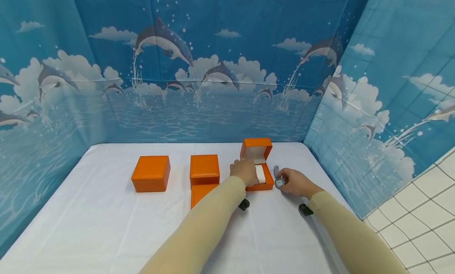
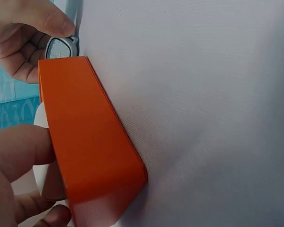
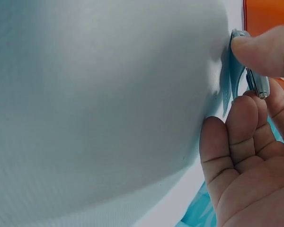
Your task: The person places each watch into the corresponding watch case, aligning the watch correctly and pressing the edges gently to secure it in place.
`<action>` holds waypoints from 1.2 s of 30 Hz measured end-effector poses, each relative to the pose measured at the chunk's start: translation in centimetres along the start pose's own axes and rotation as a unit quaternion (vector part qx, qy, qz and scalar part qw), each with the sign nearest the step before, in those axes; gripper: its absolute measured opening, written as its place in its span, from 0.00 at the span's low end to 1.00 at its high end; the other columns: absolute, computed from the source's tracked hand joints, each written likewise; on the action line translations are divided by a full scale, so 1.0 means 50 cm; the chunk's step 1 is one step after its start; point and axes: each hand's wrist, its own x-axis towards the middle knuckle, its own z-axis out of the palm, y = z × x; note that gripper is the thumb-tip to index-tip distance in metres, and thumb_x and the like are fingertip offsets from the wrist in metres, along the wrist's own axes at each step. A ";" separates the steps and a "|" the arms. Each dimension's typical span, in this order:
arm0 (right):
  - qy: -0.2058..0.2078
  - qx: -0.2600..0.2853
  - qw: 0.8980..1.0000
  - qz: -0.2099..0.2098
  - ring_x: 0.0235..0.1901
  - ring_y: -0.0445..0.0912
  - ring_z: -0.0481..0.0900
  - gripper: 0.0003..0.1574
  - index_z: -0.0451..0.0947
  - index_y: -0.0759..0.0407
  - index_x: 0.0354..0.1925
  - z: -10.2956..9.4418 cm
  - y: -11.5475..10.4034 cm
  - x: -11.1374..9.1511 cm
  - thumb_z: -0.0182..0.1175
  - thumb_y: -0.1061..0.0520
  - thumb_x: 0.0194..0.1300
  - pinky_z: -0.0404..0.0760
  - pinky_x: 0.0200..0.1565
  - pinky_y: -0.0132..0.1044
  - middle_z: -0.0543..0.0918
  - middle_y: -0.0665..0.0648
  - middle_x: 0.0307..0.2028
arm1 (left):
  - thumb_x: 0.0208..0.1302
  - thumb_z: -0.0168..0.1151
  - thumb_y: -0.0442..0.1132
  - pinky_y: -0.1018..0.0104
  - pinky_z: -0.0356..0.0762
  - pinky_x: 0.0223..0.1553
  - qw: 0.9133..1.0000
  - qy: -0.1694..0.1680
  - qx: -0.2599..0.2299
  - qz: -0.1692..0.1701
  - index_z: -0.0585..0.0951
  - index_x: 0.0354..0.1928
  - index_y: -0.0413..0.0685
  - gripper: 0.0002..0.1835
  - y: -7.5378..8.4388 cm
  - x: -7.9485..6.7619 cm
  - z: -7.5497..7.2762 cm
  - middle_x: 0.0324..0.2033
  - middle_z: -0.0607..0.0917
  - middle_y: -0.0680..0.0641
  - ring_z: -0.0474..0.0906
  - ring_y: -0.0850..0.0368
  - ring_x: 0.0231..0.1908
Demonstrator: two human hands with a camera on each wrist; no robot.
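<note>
An orange watch box [image 1: 269,178] stands with its lid up, and a white watch cushion [image 1: 260,174] sits inside it. My left hand [image 1: 244,172] reaches into this box from the left. Its thumb and fingers pinch the cushion, partly hidden behind the box's front wall in the left wrist view. Just right of the box, a grey wristwatch [image 1: 279,182] with a pale dial is held between the thumb and fingers of my right hand [image 1: 296,182]. The watch's grey strap [image 3: 234,71] hangs by the tablecloth in the right wrist view.
Left of the hands, a second orange box [image 1: 204,169] stands behind another orange piece [image 1: 200,195], partly covered by the left sleeve. A closed orange box [image 1: 151,173] is farther left. The white tablecloth [image 1: 89,226] meets dolphin-print curtains at the back and sides.
</note>
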 end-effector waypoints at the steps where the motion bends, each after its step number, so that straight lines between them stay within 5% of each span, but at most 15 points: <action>1: 0.000 -0.002 1.000 -0.003 0.38 0.50 0.77 0.25 0.77 0.61 0.55 0.000 0.000 -0.001 0.73 0.65 0.61 0.80 0.39 0.37 0.79 0.59 0.40 | 0.59 0.78 0.51 0.48 0.75 0.59 1.000 0.003 0.003 0.002 0.88 0.51 0.51 0.21 0.000 0.000 0.001 0.45 0.84 0.47 0.74 0.47 0.46; 11: -0.001 0.008 1.000 -0.012 0.38 0.51 0.77 0.25 0.75 0.61 0.56 0.004 -0.009 -0.001 0.71 0.67 0.61 0.82 0.41 0.38 0.79 0.59 0.40 | 0.59 0.79 0.53 0.50 0.76 0.57 1.000 0.004 -0.025 0.002 0.84 0.52 0.52 0.23 -0.005 -0.001 -0.010 0.40 0.86 0.52 0.75 0.50 0.42; 16: 0.000 0.000 1.000 -0.016 0.39 0.51 0.77 0.27 0.75 0.61 0.56 0.005 -0.009 0.001 0.71 0.67 0.60 0.83 0.42 0.39 0.79 0.59 0.41 | 0.61 0.78 0.52 0.55 0.82 0.54 0.998 -0.012 -0.065 0.003 0.78 0.64 0.52 0.32 -0.008 -0.007 -0.024 0.45 0.87 0.52 0.79 0.54 0.40; 20: -0.002 -0.002 1.000 -0.016 0.40 0.51 0.77 0.26 0.75 0.62 0.56 0.005 -0.008 0.001 0.71 0.67 0.60 0.83 0.43 0.40 0.80 0.59 0.41 | 0.63 0.78 0.50 0.57 0.85 0.52 0.994 -0.032 -0.100 0.015 0.73 0.69 0.53 0.36 -0.005 -0.017 -0.033 0.50 0.86 0.52 0.80 0.56 0.42; 26: -0.003 -0.001 1.000 -0.011 0.43 0.52 0.79 0.26 0.76 0.63 0.56 0.003 -0.015 -0.001 0.71 0.68 0.61 0.87 0.51 0.45 0.83 0.61 0.47 | 0.62 0.79 0.46 0.58 0.85 0.52 0.992 -0.020 -0.110 0.054 0.74 0.66 0.53 0.33 0.002 -0.036 -0.063 0.51 0.84 0.52 0.79 0.56 0.43; 36: 0.002 0.028 1.000 -0.010 0.38 0.51 0.77 0.29 0.74 0.63 0.59 0.001 -0.007 -0.009 0.69 0.67 0.60 0.84 0.40 0.39 0.81 0.60 0.43 | 0.63 0.78 0.45 0.57 0.86 0.53 0.984 -0.014 -0.158 0.083 0.65 0.78 0.51 0.45 -0.021 -0.064 -0.119 0.59 0.79 0.48 0.78 0.55 0.49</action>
